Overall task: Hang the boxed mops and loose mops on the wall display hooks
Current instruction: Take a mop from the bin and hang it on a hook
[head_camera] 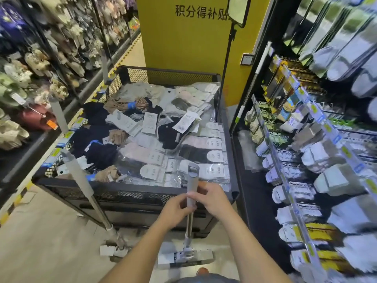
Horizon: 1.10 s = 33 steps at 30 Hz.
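**A:** Two hands on one loose mop, head view only. Left hand (177,205) pinches the grey handle grip (192,184) from the left, right hand (212,199) wraps it from the right. Both clamped on the same grip, just below the hang slot at the top.

**B:** Where's the mop head?

**A:** On the floor (51,242). Held mop (188,221) stands about upright, flat head (184,257) down by the person's feet. My guess is the weight rests on the floor so the hands only steer the top end and can line up the slot.

**B:** Other mops?

**A:** Second loose mop (89,193) leans against the front left corner of the mesh bin (142,195), head on the floor; probably parked there, waiting its turn. Two more grey handles stick up along the bin's left side. No boxed mops that I can make out.

**B:** Bin contents?

**A:** Packed socks (163,135), not part of the job. Sock rack (306,160) on the right, blurred.

**B:** Hooks?

**A:** Can't identify the mop display hooks here. One pole (253,88) stands against the yellow pillar's (183,48) right edge, could be near the target wall. Held mop isn't hung yet.
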Available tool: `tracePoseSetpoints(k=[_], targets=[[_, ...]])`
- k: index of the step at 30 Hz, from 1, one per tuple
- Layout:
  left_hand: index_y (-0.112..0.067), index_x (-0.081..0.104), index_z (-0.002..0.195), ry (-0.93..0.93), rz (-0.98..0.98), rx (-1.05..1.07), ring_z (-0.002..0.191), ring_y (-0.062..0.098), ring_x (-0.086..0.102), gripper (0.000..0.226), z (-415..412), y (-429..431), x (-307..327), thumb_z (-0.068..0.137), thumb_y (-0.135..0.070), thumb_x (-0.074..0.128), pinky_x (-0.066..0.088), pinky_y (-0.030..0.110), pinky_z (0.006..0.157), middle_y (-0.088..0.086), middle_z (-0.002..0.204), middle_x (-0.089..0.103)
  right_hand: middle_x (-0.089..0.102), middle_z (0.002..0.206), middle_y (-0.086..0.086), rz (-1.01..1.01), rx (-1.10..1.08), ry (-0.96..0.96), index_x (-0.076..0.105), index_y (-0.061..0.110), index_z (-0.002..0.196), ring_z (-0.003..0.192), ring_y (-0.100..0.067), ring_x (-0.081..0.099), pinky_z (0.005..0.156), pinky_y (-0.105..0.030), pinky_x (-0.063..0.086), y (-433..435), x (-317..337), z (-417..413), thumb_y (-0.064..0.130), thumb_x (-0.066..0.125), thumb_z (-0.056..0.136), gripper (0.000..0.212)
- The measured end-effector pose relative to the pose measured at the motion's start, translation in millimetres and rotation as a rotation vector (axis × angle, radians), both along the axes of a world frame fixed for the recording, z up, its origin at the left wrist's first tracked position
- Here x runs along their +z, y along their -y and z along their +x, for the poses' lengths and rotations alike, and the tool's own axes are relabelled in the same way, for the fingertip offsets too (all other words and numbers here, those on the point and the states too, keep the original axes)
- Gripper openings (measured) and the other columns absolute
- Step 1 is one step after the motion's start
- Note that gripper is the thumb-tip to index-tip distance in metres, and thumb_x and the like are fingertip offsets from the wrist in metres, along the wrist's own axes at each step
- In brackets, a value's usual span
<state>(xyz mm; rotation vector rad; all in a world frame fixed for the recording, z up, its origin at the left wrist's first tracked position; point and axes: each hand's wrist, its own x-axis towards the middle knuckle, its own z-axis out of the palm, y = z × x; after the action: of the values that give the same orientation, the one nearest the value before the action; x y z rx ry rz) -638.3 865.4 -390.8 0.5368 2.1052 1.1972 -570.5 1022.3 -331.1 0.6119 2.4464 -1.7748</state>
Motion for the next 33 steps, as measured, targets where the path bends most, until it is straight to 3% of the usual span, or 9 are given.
tracePoseSetpoints(k=[4, 7, 10, 14, 19, 22, 25, 29, 33], targets=[[-0.033, 0.074, 0.121, -0.014, 0.08, 0.006, 0.11, -0.002, 0.067, 0.031, 6, 5, 9, 0.091, -0.029, 0.076, 0.052, 0.034, 0.102, -0.017, 0.115, 0.076, 0.078, 0.103, 0.02, -0.004, 0.027, -0.008, 0.076, 0.031, 0.116, 0.1, 0.002, 0.071, 0.084, -0.02, 0.054, 0, 21, 6, 0.035, 0.081, 0.089, 0.028], [-0.036, 0.073, 0.123, -0.032, 0.131, 0.037, 0.117, 0.001, 0.066, 0.041, 8, 10, 25, 0.083, -0.044, 0.076, 0.05, 0.038, 0.108, -0.018, 0.119, 0.076, 0.078, 0.094, 0.024, 0.005, 0.035, -0.038, 0.074, 0.037, 0.103, 0.092, 0.005, 0.071, 0.079, -0.015, 0.05, 2, 44, 10, 0.032, 0.083, 0.088, 0.017], [-0.037, 0.073, 0.125, -0.06, 0.162, 0.05, 0.122, 0.004, 0.064, 0.051, 8, 16, 43, 0.077, -0.055, 0.075, 0.048, 0.04, 0.111, -0.017, 0.123, 0.075, 0.078, 0.086, 0.022, -0.025, 0.033, -0.112, 0.075, 0.034, 0.095, 0.085, 0.006, 0.072, 0.075, -0.012, 0.051, 8, 69, 13, 0.015, 0.083, 0.088, 0.022], [-0.037, 0.074, 0.121, -0.119, 0.226, 0.055, 0.122, 0.003, 0.064, 0.034, 8, 24, 70, 0.088, -0.035, 0.08, 0.048, 0.03, 0.108, -0.017, 0.123, 0.075, 0.081, 0.094, 0.009, -0.016, 0.018, -0.251, 0.078, 0.035, 0.099, 0.087, -0.001, 0.073, 0.078, -0.015, 0.053, 21, 100, 19, 0.015, 0.085, 0.086, 0.025], [-0.038, 0.074, 0.107, -0.138, 0.314, 0.08, 0.097, -0.01, 0.069, 0.028, 20, 35, 115, 0.09, -0.016, 0.079, 0.047, 0.006, 0.082, -0.017, 0.107, 0.078, 0.081, 0.09, 0.012, -0.103, -0.021, -0.39, 0.078, 0.028, 0.097, 0.086, -0.003, 0.073, 0.082, -0.021, 0.057, 38, 132, 30, 0.001, 0.084, 0.082, 0.031], [-0.033, 0.075, 0.108, -0.156, 0.357, 0.07, 0.095, -0.011, 0.069, 0.028, 28, 42, 140, 0.091, -0.011, 0.077, 0.048, 0.005, 0.079, -0.014, 0.111, 0.077, 0.081, 0.093, 0.008, -0.151, -0.049, -0.472, 0.079, 0.026, 0.1, 0.088, -0.008, 0.075, 0.082, -0.024, 0.058, 48, 148, 38, 0.001, 0.083, 0.081, 0.032], [-0.026, 0.076, 0.114, -0.178, 0.385, 0.087, 0.096, -0.007, 0.07, 0.027, 36, 48, 161, 0.091, -0.011, 0.077, 0.05, 0.007, 0.078, -0.012, 0.115, 0.077, 0.081, 0.09, 0.008, -0.174, -0.064, -0.541, 0.078, 0.018, 0.102, 0.085, -0.005, 0.075, 0.078, -0.019, 0.058, 57, 165, 46, 0.001, 0.082, 0.081, 0.027], [-0.025, 0.077, 0.114, -0.243, 0.39, 0.156, 0.085, 0.001, 0.07, 0.025, 51, 54, 181, 0.092, -0.014, 0.077, 0.05, 0.011, 0.073, -0.012, 0.102, 0.078, 0.082, 0.095, 0.004, -0.214, -0.044, -0.637, 0.079, 0.016, 0.105, 0.09, -0.01, 0.076, 0.079, -0.022, 0.059, 64, 188, 55, 0.019, 0.082, 0.077, 0.028], [-0.031, 0.075, 0.113, -0.298, 0.392, 0.272, 0.085, 0.009, 0.073, 0.024, 71, 59, 209, 0.093, -0.017, 0.076, 0.055, 0.017, 0.073, -0.006, 0.098, 0.079, 0.081, 0.096, 0.003, -0.279, 0.038, -0.687, 0.079, 0.02, 0.106, 0.089, -0.008, 0.074, 0.083, -0.03, 0.063, 70, 211, 59, 0.018, 0.08, 0.082, 0.024]])
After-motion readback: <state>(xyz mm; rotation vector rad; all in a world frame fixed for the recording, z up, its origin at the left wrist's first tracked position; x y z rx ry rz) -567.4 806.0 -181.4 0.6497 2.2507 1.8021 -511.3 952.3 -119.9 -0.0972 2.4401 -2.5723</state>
